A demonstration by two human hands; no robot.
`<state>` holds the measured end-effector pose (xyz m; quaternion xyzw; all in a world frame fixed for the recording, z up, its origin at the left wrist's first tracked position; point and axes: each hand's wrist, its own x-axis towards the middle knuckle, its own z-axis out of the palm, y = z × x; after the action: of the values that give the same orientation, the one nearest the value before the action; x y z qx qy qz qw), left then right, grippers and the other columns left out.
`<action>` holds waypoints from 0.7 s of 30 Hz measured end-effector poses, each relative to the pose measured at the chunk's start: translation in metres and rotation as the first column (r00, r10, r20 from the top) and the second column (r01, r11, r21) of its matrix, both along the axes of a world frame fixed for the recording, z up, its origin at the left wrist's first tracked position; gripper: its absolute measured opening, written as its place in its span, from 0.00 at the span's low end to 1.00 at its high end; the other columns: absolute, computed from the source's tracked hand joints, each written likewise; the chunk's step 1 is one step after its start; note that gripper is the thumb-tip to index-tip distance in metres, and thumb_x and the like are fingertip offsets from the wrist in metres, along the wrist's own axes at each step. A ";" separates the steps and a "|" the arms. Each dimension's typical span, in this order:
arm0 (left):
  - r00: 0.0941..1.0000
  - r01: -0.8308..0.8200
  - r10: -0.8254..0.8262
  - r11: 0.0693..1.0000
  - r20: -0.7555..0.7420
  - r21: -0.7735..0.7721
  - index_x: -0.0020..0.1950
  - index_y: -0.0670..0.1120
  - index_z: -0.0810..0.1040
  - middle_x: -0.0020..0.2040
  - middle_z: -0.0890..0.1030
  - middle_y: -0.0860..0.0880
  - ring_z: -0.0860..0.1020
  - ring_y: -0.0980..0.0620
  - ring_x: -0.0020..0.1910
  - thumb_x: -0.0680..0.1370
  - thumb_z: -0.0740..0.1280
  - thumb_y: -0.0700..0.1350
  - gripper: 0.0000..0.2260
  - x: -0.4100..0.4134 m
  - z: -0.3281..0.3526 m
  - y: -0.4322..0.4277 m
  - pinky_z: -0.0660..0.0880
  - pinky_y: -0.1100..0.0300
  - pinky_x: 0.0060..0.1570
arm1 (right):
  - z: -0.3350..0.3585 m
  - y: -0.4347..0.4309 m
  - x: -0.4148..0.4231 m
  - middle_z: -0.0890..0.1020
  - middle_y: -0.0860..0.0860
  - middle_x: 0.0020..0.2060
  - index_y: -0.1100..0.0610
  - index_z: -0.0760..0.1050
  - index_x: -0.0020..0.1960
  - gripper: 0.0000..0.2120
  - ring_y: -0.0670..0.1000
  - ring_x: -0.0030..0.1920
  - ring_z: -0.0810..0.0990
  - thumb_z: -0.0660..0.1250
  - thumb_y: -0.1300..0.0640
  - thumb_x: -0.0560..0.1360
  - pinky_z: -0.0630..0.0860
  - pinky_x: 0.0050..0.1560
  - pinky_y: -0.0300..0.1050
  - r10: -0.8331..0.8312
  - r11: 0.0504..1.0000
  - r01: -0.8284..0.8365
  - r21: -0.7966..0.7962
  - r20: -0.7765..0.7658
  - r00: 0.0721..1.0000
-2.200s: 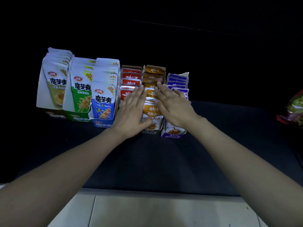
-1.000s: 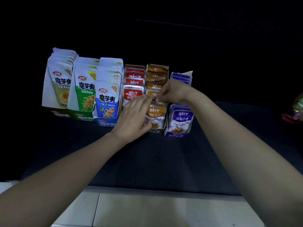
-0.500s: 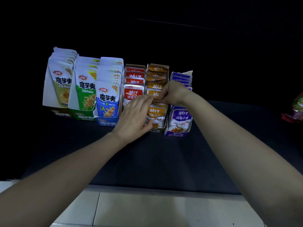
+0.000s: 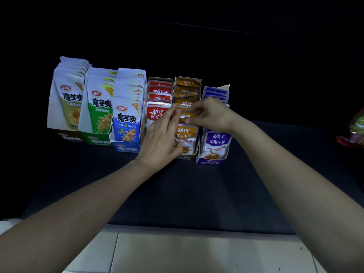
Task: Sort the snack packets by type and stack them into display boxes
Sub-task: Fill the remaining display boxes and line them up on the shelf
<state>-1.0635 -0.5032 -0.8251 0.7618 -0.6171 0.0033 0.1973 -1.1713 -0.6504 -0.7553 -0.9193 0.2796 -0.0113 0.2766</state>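
The small orange foil snack packet [image 4: 186,116] stands upright in the middle of its row inside the orange cardboard display box [image 4: 186,156]. The right hand [image 4: 212,115] pinches its top edge between thumb and curled fingers, as if seating or straightening it. The left hand [image 4: 161,136] lies against the same row with its fingers fairly straight along the box's left side and its thumb on the face of the front packet, bracing and grasping nothing. Touching this box on the left is the red cardboard box [image 4: 159,78] of red packets, and just beside it on the right the purple cardboard box [image 4: 209,162] of purple packets. Further left stand three taller boxes of white pouches, blue-fronted [image 4: 128,149], green-fronted [image 4: 96,141] and olive-fronted [image 4: 71,137]. All six stand in one line towards the far edge of the dark cloth-covered bench [image 4: 177,194], left of its centre, and each holds one colour only. No loose packets lie on the bare cloth near the boxes, so the sorting looks nearly finished, with only tidying of the orange row left. A crumpled green and red bag [image 4: 356,131] at the right edge may hold more; I cannot tell.
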 end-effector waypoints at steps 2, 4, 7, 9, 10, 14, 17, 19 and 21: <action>1.000 -0.018 0.018 1.000 -0.010 0.007 0.79 0.40 0.53 0.79 0.51 0.42 0.56 0.47 0.76 0.76 0.68 0.46 0.37 -0.001 0.001 0.000 0.59 0.51 0.72 | -0.003 0.005 0.000 0.81 0.52 0.55 0.58 0.77 0.61 0.15 0.44 0.49 0.78 0.70 0.59 0.75 0.77 0.55 0.44 -0.008 0.999 0.010 -0.050 0.050 0.999; 0.999 -0.045 0.046 0.999 -0.024 0.015 0.79 0.40 0.49 0.80 0.49 0.42 0.56 0.45 0.76 0.76 0.68 0.47 0.39 -0.003 0.001 0.001 0.56 0.52 0.73 | -0.010 0.010 0.002 0.82 0.52 0.54 0.58 0.78 0.62 0.16 0.46 0.50 0.80 0.71 0.61 0.74 0.77 0.59 0.49 -0.040 0.993 0.056 -0.101 0.154 0.987; 0.996 -0.086 0.087 0.996 -0.030 0.040 0.79 0.39 0.44 0.79 0.45 0.40 0.55 0.42 0.76 0.76 0.67 0.49 0.41 -0.005 0.001 0.000 0.54 0.50 0.74 | -0.022 0.011 0.001 0.81 0.46 0.47 0.54 0.79 0.61 0.15 0.45 0.48 0.81 0.71 0.60 0.74 0.73 0.63 0.56 -0.055 0.990 0.083 -0.110 0.236 0.970; 0.996 -0.087 0.087 0.995 0.019 0.052 0.79 0.39 0.44 0.79 0.43 0.40 0.50 0.43 0.78 0.76 0.66 0.51 0.42 -0.005 0.001 -0.003 0.45 0.52 0.75 | -0.025 0.008 -0.001 0.82 0.47 0.50 0.53 0.78 0.63 0.16 0.46 0.50 0.81 0.70 0.60 0.75 0.75 0.62 0.56 -0.069 0.994 0.088 -0.070 0.244 0.967; 0.995 -0.096 0.094 0.994 0.041 0.054 0.79 0.38 0.43 0.79 0.43 0.40 0.48 0.44 0.78 0.76 0.66 0.52 0.42 -0.005 0.001 -0.005 0.37 0.56 0.74 | -0.024 0.006 -0.001 0.82 0.50 0.54 0.54 0.77 0.64 0.17 0.48 0.53 0.81 0.69 0.60 0.76 0.75 0.61 0.55 -0.067 0.995 0.083 -0.062 0.227 0.972; 0.994 -0.105 0.101 0.991 0.048 0.086 0.78 0.37 0.40 0.79 0.39 0.40 0.43 0.44 0.78 0.76 0.65 0.54 0.44 -0.006 -0.005 -0.012 0.38 0.53 0.74 | -0.020 0.004 0.000 0.76 0.52 0.62 0.50 0.71 0.71 0.18 0.53 0.65 0.67 0.62 0.53 0.81 0.63 0.67 0.50 -0.049 0.985 0.066 -0.160 0.113 0.992; 0.994 -0.101 0.095 0.990 0.061 0.102 0.78 0.37 0.41 0.79 0.41 0.39 0.43 0.44 0.79 0.75 0.64 0.56 0.44 -0.005 -0.007 -0.014 0.43 0.49 0.76 | -0.020 0.013 -0.003 0.70 0.52 0.71 0.54 0.63 0.76 0.23 0.53 0.71 0.63 0.57 0.50 0.83 0.58 0.67 0.49 0.009 0.973 0.007 -0.229 0.069 0.998; 0.995 -0.091 0.086 0.991 0.055 0.094 0.79 0.38 0.43 0.79 0.44 0.40 0.45 0.44 0.79 0.74 0.66 0.56 0.45 -0.003 -0.005 -0.013 0.42 0.51 0.75 | -0.022 0.016 -0.005 0.59 0.51 0.77 0.54 0.55 0.78 0.26 0.50 0.76 0.56 0.55 0.48 0.83 0.53 0.70 0.48 0.027 0.956 -0.011 -0.294 0.051 0.998; 0.995 -0.089 0.086 0.993 0.047 0.072 0.79 0.38 0.46 0.79 0.47 0.40 0.47 0.45 0.79 0.73 0.68 0.55 0.45 -0.002 -0.003 -0.012 0.42 0.53 0.74 | -0.022 0.014 -0.005 0.50 0.49 0.79 0.53 0.48 0.80 0.28 0.47 0.78 0.49 0.52 0.47 0.83 0.47 0.73 0.47 0.028 0.953 -0.021 -0.303 0.017 0.999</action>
<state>-1.0657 -0.5151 -0.8283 0.7946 -0.5869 0.0060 0.1550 -1.1761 -0.6362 -0.7773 -0.9540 0.2602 -0.0602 0.1358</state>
